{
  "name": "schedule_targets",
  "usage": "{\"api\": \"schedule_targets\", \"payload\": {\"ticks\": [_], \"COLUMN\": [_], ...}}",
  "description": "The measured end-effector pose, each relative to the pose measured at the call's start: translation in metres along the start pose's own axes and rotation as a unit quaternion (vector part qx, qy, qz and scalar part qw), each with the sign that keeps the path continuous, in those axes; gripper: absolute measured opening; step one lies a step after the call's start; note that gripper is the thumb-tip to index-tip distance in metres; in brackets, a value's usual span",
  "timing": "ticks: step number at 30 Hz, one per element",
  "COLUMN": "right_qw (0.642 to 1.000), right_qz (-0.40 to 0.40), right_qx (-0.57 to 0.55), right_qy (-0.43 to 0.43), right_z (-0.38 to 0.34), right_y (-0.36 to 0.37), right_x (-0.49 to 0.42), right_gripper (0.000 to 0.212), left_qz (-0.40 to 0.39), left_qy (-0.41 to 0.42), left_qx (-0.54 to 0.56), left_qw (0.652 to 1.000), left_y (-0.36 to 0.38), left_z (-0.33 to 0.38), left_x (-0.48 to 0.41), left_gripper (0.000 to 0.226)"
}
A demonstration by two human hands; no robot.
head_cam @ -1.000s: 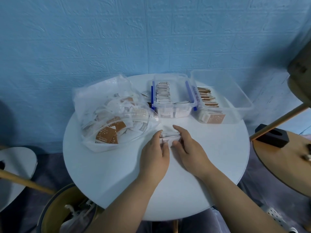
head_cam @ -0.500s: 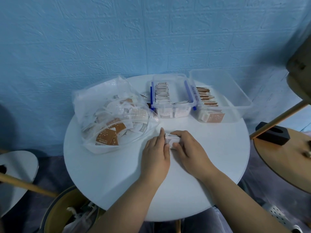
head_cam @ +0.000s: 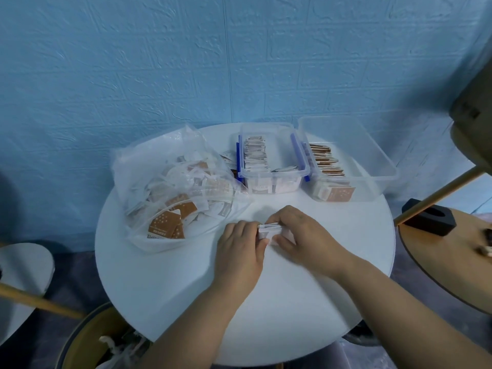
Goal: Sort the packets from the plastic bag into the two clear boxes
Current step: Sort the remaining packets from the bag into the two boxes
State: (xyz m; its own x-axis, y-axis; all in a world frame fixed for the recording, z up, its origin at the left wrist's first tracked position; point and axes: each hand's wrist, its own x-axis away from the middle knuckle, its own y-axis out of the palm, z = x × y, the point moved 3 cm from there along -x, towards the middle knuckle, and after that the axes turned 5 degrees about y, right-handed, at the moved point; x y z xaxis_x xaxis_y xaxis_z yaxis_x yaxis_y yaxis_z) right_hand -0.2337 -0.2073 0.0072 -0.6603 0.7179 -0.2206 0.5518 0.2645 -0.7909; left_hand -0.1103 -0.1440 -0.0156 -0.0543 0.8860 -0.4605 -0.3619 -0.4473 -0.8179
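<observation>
A small stack of white packets (head_cam: 269,230) stands on edge on the round white table (head_cam: 170,283), squeezed between my two hands. My left hand (head_cam: 241,251) presses its left end and my right hand (head_cam: 303,235) curls over its top and right side. The clear plastic bag (head_cam: 173,187) lies at the left with several white and brown packets inside. The clear box with blue latches (head_cam: 271,158) holds a row of white packets. To its right the larger clear box (head_cam: 351,155) holds brown packets along its left side.
A wooden side table (head_cam: 452,262) with a black block (head_cam: 428,219) stands at the right. A bin (head_cam: 87,342) sits below the table's left front edge. A second pale stool (head_cam: 21,267) is at the far left. The blue wall is close behind the boxes.
Both hands have closed in on the packets, gathering them from a flat loose pile into a tight upright stack. The bag and boxes have not moved.
</observation>
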Motion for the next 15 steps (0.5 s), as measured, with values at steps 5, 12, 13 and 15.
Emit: {"api": "schedule_targets", "payload": {"ticks": [5, 12, 13, 15], "right_qw": [0.997, 0.994, 0.995, 0.996], "right_qz": [-0.069, -0.095, -0.097, -0.080], "right_qx": [0.037, 0.038, 0.036, 0.029], "right_qy": [-0.021, -0.025, -0.014, 0.021], "right_z": [-0.011, -0.006, 0.000, 0.014], "right_y": [-0.036, -0.081, -0.085, -0.094], "right_x": [-0.024, -0.066, -0.072, -0.088], "right_gripper": [0.024, 0.025, 0.024, 0.024], "left_qz": [-0.028, 0.067, 0.082, 0.111], "left_qy": [-0.008, 0.009, 0.008, 0.004], "left_qx": [0.028, 0.091, 0.093, 0.086], "left_qw": [0.999, 0.994, 0.992, 0.990], "left_y": [-0.013, -0.020, -0.017, -0.011], "left_z": [0.005, 0.002, -0.001, -0.008], "left_x": [-0.025, -0.076, -0.082, -0.093], "left_gripper": [0.024, 0.021, 0.027, 0.039]}}
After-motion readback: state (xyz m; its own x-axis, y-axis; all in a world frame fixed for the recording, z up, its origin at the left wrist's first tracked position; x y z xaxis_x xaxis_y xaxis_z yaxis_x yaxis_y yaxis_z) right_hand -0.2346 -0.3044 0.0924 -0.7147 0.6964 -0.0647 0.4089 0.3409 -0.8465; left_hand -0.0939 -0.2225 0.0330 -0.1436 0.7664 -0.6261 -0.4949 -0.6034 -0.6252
